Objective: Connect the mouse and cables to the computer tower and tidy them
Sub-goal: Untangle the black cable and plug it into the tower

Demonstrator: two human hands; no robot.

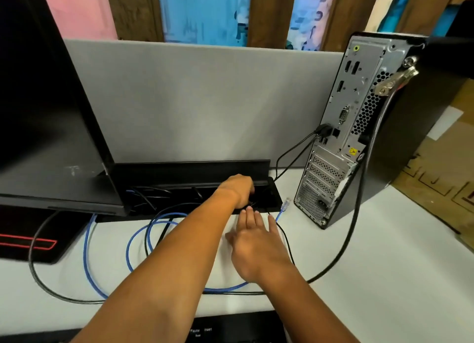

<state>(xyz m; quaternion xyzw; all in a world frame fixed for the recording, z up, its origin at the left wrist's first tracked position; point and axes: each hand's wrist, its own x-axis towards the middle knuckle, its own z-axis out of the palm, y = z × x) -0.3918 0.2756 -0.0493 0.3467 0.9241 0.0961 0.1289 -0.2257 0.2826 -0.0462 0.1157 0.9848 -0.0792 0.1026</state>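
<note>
The computer tower (341,142) stands at the right with its rear ports facing me; thin black cables (295,150) are plugged into it. My left hand (238,189) reaches into the open black cable tray (272,196) in the desk, its fingers closed around a black cable. My right hand (256,242) lies flat on the desk just in front of the tray, fingers spread. A blue network cable (88,260) loops over the desk; its loose clear plug (285,203) lies near the tower's base. A thick black cable (354,230) curves across the desk. No mouse is visible.
A dark monitor (46,127) fills the left, with a black and red mat (28,240) under it. A grey partition (205,99) backs the white desk (384,291). A keyboard edge (205,332) shows at the bottom. Cardboard (441,173) lies right of the tower.
</note>
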